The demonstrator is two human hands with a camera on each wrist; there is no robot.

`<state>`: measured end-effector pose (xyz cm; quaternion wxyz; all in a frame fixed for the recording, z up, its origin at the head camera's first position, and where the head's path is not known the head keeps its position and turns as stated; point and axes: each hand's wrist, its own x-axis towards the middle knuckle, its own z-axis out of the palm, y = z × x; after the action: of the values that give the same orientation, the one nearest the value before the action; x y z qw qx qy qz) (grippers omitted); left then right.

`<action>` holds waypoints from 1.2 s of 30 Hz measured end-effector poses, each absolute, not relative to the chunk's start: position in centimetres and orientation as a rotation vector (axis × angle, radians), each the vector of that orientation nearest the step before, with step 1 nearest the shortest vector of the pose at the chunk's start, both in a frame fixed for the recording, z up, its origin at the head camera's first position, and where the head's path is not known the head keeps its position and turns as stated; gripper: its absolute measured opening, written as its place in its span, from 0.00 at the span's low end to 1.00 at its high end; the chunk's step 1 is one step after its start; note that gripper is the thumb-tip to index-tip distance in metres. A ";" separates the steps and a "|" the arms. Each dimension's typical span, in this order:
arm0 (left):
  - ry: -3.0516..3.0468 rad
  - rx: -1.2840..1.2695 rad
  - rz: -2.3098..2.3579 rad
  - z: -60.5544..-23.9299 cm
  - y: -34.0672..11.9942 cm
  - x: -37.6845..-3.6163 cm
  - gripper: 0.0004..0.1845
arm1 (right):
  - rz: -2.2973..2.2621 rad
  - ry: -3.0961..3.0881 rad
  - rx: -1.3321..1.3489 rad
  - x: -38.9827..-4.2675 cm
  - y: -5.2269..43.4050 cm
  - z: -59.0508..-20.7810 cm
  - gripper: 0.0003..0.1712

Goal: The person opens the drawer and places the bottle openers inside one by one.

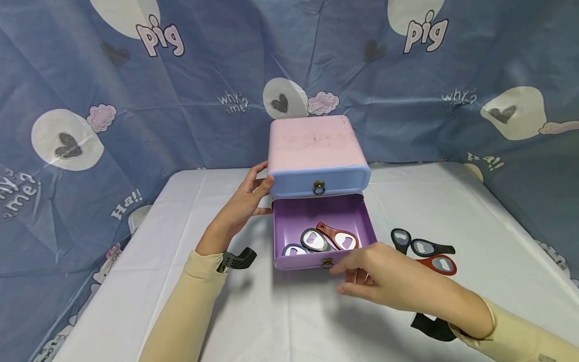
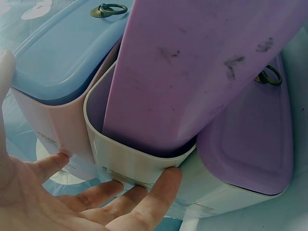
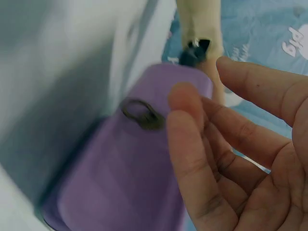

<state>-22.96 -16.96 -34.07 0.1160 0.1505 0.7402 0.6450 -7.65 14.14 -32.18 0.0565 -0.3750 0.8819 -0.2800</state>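
A small plastic drawer box [image 1: 316, 146] with rounded corners stands at the back middle of the tabletop [image 1: 280, 322], which is covered by a smooth white cloth. Its top is pale pink and scuffed. The upper drawer [image 1: 318, 182] has a glossy light blue front with a small brass ring pull [image 1: 318, 188] and sits pushed in. The lower drawer [image 1: 318, 229], purple and smooth, is pulled well out toward the person; its own brass ring [image 1: 327, 263] hangs on the front face.

The left hand [image 1: 246, 201] rests against the left side of the box, fingers fairly straight and spread. In the left wrist view the fingertips [image 2: 163, 180] press the cream-coloured shell beneath the open drawer. Its grip is open, flat against the plastic rather than curled round it.

The right hand [image 1: 380, 274] is at the front of the purple drawer, fingertips just beside the ring. In the right wrist view, which is blurred, the fingers [image 3: 192, 125] are loosely extended close to the ring [image 3: 143, 115] without pinching it, so this grip is open too.

Inside the purple drawer lie flat, oval bottle openers [image 1: 323, 240] with shiny metal inserts: one red, one dark, one bluish. More openers [image 1: 425, 251], black and red, lie on the cloth to the right of the drawer, well apart from the box.
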 end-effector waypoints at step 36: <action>2.161 0.445 1.889 -34.2 -17.0 -23.0 0.52 | -1.066 2.608 -0.989 -9.4 12.3 -37.5 0.14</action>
<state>-23.03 -17.02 -34.21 0.1180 0.1521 0.7388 0.6459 -9.37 12.31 -37.53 0.0775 -0.3303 0.8708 -0.3558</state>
